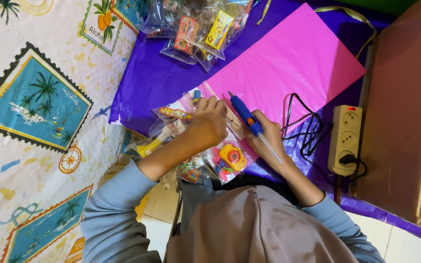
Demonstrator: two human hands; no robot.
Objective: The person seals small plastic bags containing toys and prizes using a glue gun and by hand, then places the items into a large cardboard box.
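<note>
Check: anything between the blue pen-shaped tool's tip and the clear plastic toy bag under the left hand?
Nothing visible. The right hand holds the blue pen-shaped tool over pink sheet; the left hand presses the clear plastic toy bag just beside the tip.

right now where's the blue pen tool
In the head view, the blue pen-shaped tool sits in the right hand, tip on the pink sheet, beside the left hand.

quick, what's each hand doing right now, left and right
Left hand: closed, pressing down on a clear bag of small toys.
Right hand: closed around a blue pen-shaped tool, its tip pointed at the pink sheet.
</note>
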